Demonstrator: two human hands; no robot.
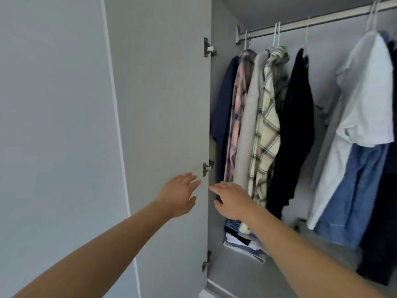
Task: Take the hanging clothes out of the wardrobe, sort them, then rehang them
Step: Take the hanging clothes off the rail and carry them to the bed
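Soft draped shirts point(266, 125), perhaps cotton

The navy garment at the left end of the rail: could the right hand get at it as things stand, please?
Probably yes: the wardrobe door stands open, the right hand is open just below the navy garment, and nothing lies between them.

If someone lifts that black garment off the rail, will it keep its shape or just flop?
The black garment would probably flop: it hangs in soft, limp folds from a thin hanger. It looks fairly light, though its long drape may swing and brush the checked shirt beside it.
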